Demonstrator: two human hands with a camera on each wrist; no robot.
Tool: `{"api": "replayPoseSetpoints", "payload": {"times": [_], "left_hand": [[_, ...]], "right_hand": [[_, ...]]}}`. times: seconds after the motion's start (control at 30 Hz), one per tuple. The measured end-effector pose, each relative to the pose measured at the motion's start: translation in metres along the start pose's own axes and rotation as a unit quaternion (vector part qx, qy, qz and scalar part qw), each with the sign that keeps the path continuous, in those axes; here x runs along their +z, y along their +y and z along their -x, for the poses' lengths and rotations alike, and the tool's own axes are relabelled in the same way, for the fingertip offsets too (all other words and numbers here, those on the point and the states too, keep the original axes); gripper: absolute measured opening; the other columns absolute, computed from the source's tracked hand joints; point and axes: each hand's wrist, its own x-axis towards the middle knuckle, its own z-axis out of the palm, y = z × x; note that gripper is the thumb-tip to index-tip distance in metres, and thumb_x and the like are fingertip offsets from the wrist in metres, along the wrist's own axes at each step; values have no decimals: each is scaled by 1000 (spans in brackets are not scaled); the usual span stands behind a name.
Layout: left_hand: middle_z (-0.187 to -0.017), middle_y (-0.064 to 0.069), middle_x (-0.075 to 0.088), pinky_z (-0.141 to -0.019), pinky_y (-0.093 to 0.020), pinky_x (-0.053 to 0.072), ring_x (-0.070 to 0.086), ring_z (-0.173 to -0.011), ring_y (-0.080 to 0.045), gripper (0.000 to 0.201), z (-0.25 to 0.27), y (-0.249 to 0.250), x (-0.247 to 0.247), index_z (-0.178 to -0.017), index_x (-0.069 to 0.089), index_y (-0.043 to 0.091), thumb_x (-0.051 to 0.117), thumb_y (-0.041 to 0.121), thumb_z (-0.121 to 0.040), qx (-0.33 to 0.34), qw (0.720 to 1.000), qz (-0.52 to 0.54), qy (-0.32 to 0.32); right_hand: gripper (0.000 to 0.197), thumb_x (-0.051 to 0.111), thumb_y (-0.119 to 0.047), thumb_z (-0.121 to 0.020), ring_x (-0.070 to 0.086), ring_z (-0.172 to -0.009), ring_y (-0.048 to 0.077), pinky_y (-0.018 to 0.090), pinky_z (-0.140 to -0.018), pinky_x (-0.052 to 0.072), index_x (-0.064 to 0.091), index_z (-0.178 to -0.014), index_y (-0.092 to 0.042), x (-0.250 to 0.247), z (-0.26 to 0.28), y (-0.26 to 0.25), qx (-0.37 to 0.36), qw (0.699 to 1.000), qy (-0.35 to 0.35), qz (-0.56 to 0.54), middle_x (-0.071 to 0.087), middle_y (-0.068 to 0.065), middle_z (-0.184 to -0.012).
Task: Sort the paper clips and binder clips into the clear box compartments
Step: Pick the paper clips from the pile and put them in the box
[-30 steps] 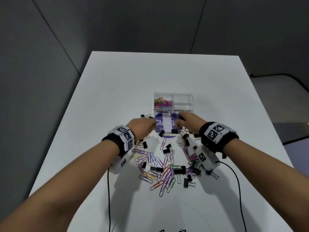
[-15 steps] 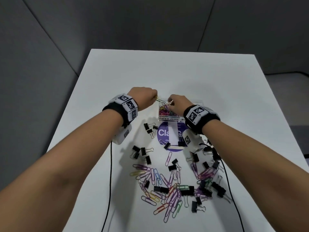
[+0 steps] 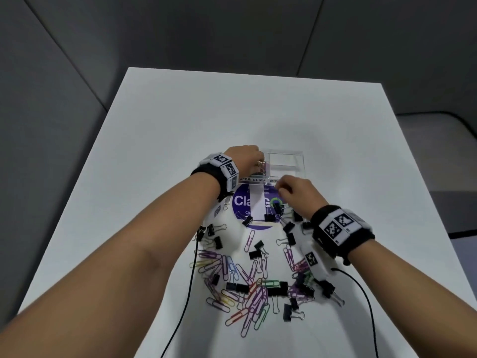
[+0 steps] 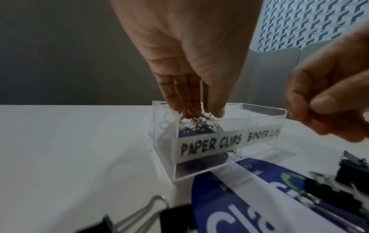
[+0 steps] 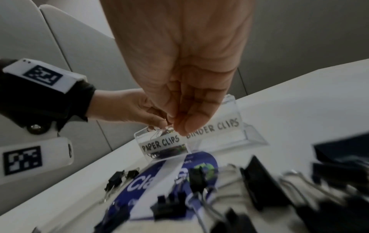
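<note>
- The left hand (image 3: 244, 157) has stayed over the clear box (image 3: 286, 161), its fingertips (image 4: 179, 108) now dipped into the compartment labelled PAPER CLIPS and pinched on a few paper clips (image 4: 191, 115) just above the heap already inside.
- The right hand (image 3: 296, 193) has pulled back from the box since half a second ago; it now hangs in front of the BINDER CLIPS label, fingers curled together, and I cannot tell if they hold anything.
- The binder clip compartment (image 3: 282, 160) looks bare.
- Loose paper clips (image 3: 247, 293) and black binder clips (image 3: 277, 289) lie scattered on the white table (image 3: 154, 151) near the person.
- A blue round sticker (image 3: 245, 202) lies just in front of the box.
</note>
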Motion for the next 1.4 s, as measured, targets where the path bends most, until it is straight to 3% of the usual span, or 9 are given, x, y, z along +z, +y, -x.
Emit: {"api": "replayPoseSetpoints", "payload": {"times": [0.13, 0.2, 0.4, 0.63, 0.9, 1.07, 1.23, 1.33, 1.4], "left_hand": [[-132, -9, 53, -89, -39, 49, 54, -116, -30, 36, 28, 6, 11, -131, 55, 12, 43, 16, -97, 24, 998, -9, 62], [-127, -8, 55, -84, -36, 47, 56, -112, -28, 33, 51, 12, 19, -126, 58, 12, 42, 14, -97, 29, 996, 12, 82], [-110, -1, 64, -72, -25, 41, 60, -99, -19, 25, 131, 19, 54, -110, 62, 16, 44, 27, -96, 32, 998, 12, -52], [-116, 1, 59, -82, -30, 48, 59, -108, -20, 27, 179, 10, 78, -114, 60, 19, 51, 34, -93, -4, 994, -7, -105], [-124, -5, 53, -85, -32, 46, 54, -114, -23, 26, 189, 18, 103, -115, 57, 13, 51, 29, -95, -101, 990, 56, -81], [-123, -10, 54, -90, -35, 46, 55, -113, -27, 23, 187, 27, 105, -113, 58, 7, 53, 20, -94, -124, 986, 79, -82], [-122, -10, 59, -92, -35, 46, 57, -112, -27, 24, 187, 33, 106, -117, 55, 9, 46, 11, -95, -132, 982, 101, -92], [-126, -12, 53, -92, -34, 45, 55, -114, -28, 26, 189, 33, 107, -119, 54, 6, 43, 8, -95, -131, 982, 101, -88], [-126, -13, 52, -91, -34, 44, 54, -114, -28, 26, 191, 33, 108, -118, 54, 3, 42, 8, -95, -136, 982, 100, -84]], "right_hand": [[19, 47, -6, -92, 55, -78, 22, 27, -66, 44, 62, -103, -4, 6, 25, 15, 17, 999, -32, 37, 63, 9, -95], [19, 48, -8, -93, 59, -87, 25, 29, -73, 48, 62, -106, -5, 9, 37, 19, 20, 996, -58, 71, 66, 11, -105], [15, 52, -19, -92, 62, -97, 25, 32, -76, 46, 61, -98, -9, 23, 70, 27, 12, 971, -116, 208, 67, 9, -105], [27, 55, -31, -90, 61, -101, 28, 34, -77, 48, 58, -105, -8, 43, 93, 27, 29, 952, -97, 288, 65, 9, -107], [28, 54, -11, -89, 60, -103, 31, 37, -83, 50, 49, -116, -4, 63, 103, 25, 82, 969, -74, 222, 63, 14, -112], [9, 51, -4, -85, 59, -100, 29, 30, -71, 41, 51, -93, -10, 63, 106, 23, 86, 971, -108, 194, 62, 14, -109], [9, 50, -9, -88, 48, -78, 23, 29, -67, 36, 44, -81, -9, 63, 111, 16, 53, 984, -73, 151, 52, 10, -88], [4, 48, -7, -89, 48, -75, 24, 29, -64, 35, 47, -93, -6, 64, 114, 12, 33, 991, -63, 111, 53, 11, -84], [20, 46, -7, -92, 53, -74, 28, 30, -64, 37, 45, -113, -5, 68, 115, 12, 24, 992, -74, 100, 57, 14, -84]]}}
